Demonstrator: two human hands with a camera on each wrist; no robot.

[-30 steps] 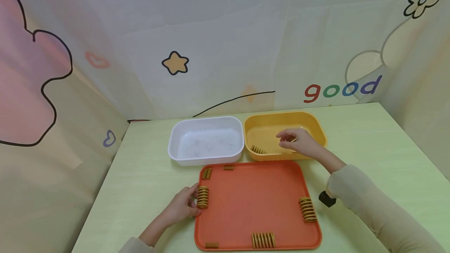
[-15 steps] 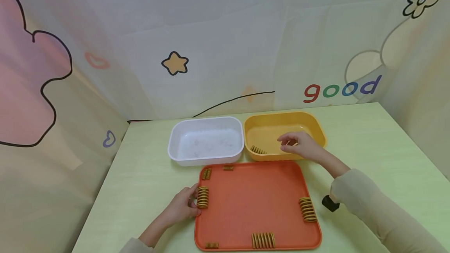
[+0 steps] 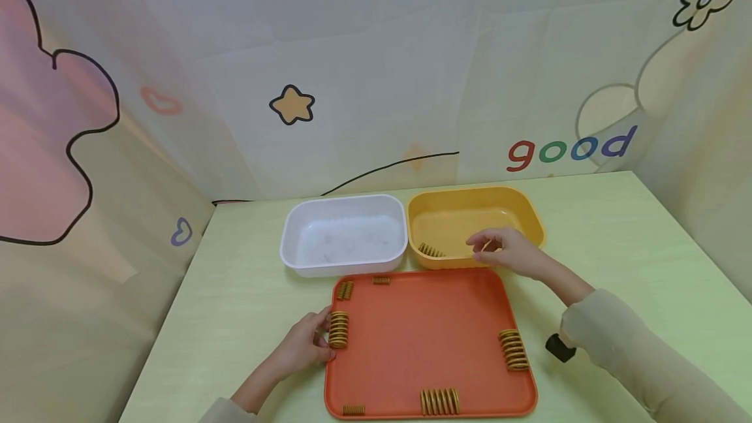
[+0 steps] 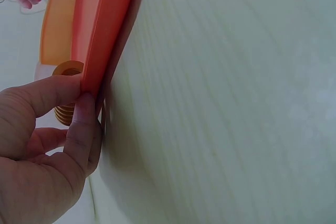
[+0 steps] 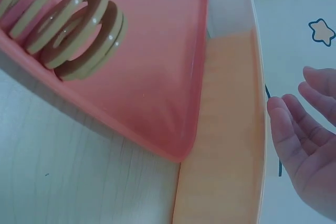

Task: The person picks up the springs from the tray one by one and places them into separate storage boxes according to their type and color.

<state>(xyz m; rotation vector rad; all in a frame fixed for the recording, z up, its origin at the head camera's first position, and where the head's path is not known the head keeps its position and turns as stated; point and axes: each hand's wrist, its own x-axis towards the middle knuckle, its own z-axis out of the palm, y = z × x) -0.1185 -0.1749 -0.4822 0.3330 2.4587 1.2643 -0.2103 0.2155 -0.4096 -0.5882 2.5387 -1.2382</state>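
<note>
At its left edge, my left hand (image 3: 302, 344) grips the orange-red tray (image 3: 429, 338). The left wrist view shows thumb and finger pinching the tray's rim (image 4: 107, 30), right beside a large golden coil spring (image 3: 339, 329). My right hand (image 3: 508, 250) hovers over the front of the yellow bin (image 3: 458, 217), fingers loosely bent with nothing visible between them. A coil spring (image 3: 431, 250) lies in that bin's front left corner. Other large coil springs stand along the tray's right edge (image 3: 514, 350) and front edge (image 3: 439, 401).
Small coil springs sit at the tray's back left (image 3: 344, 290), back edge (image 3: 381, 281) and front left (image 3: 354, 410). A white bin (image 3: 343, 234) stands left of the yellow one, behind the tray. A black block (image 3: 561, 348) shows beside my right sleeve. A printed curtain backs the table.
My right hand has drifted toward me and slightly right, from inside the yellow bin's outline to its front rim. The left hand, the tray and the coil springs stay put.
</note>
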